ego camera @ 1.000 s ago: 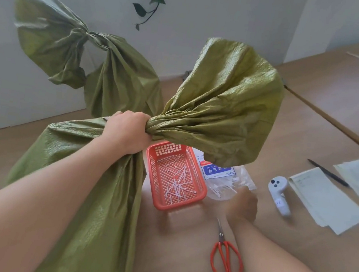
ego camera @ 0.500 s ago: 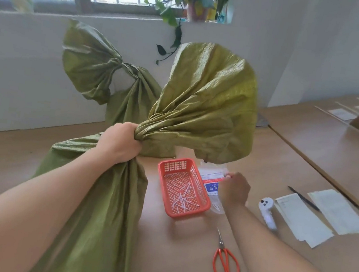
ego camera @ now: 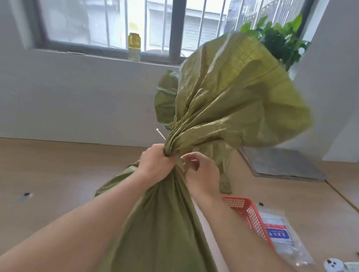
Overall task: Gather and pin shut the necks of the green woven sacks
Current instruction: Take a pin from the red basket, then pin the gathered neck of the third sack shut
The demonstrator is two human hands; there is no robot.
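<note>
Green sack (ego camera: 161, 235): it stands on the tabletop (ego camera: 56, 177) right in front of us, its body hanging from the gathered neck (ego camera: 174, 145) and its mouth fanning out above.
Left grip (ego camera: 154, 164): clenched round the neck just below the fan, as it was a second ago. It has not let go.
Right grip (ego camera: 201, 174): up against the neck on the side opposite the left, fingers curled. We cannot tell whether they pinch a tie end, the cloth, or nothing.
White tie (ego camera: 160, 134): a thin white strip pokes out past the left grip on the far side of the neck. A second ago there was none at the neck.
What changed: the right grip was down on the tabletop at the plastic packet (ego camera: 279, 234) beside the orange basket (ego camera: 245, 214). Now it has come up to the neck.
What that means: we judge that fetching is over and fastening has begun. The neck is gathered but not yet pinned.
Next move: probably bringing the tie round the bunched cloth while the left grip keeps the pleats tight.
Second sack (ego camera: 166, 98): partly hidden behind the first.
</note>
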